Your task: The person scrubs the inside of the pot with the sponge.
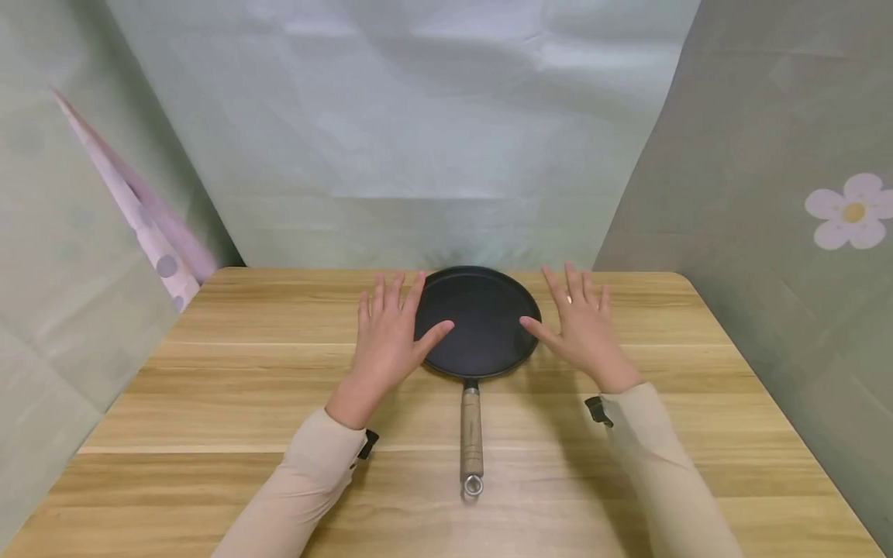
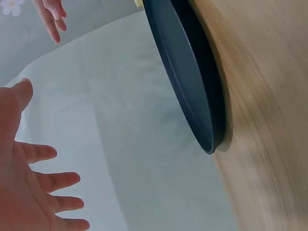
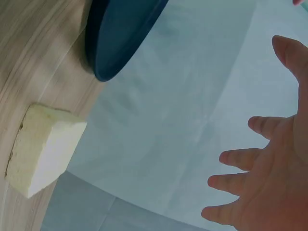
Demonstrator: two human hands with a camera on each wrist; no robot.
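Lengthwise, the pan (image 1: 479, 324) runs straight toward and away from the person: its round dish lies at the far end and its handle (image 1: 471, 434) points back at the person, down the middle of the worktop (image 1: 209, 403). It rests flat on the wood near the far edge, just before the pale backdrop. The dish is a shallow, matt black disc with a low raised rim; from the left wrist view the rim (image 2: 192, 82) shows as a thin dark band sitting on the wood. The handle starts as a short dark neck, then becomes a light wooden shaft that ends in a small metal ring (image 1: 473, 486). One pan, two hands. The left hand (image 1: 386, 341) hovers at the left side of the dish with fingers spread and straight, its thumb reaching over the rim; whether it touches the pan cannot be told. The right hand (image 1: 584, 329) mirrors it on the right side, fingers likewise spread and straight, thumb pointing in toward the rim. Neither grip is closed on anything; both are apart and slack. The right wrist view shows one pale, wedge-shaped foam block (image 3: 43, 149) lying on the wood near the pan. One flower print (image 1: 849, 211) marks the right-hand wall.
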